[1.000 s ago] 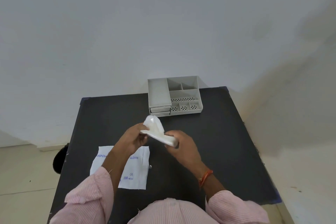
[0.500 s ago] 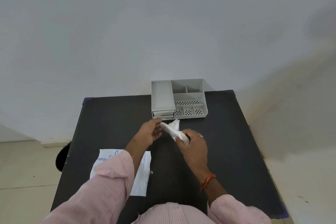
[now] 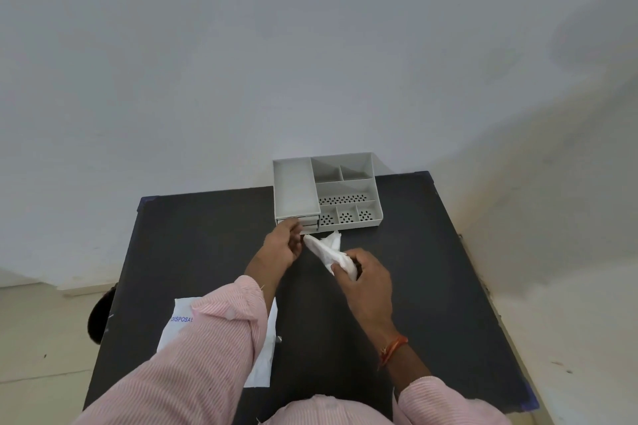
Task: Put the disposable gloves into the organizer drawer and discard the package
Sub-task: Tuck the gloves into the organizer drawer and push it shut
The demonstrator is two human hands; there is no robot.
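Two pink-striped sleeves (image 3: 207, 348) reach over the black desk (image 3: 431, 286). Nearest, well short of the grey organizer (image 3: 326, 191), the flat white package (image 3: 179, 321) lies under the left forearm. Closer to the organizer, the right hand (image 3: 367, 281) is closed around a wad of white gloves (image 3: 328, 250). Touching the organizer's lower front drawer (image 3: 309, 226), the left hand (image 3: 281, 245) curls loosely, its fingertips at the drawer.

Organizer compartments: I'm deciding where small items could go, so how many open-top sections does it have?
7 in the organizer: one long tray on the left, two at the back, one wide middle, three small perforated ones in front.
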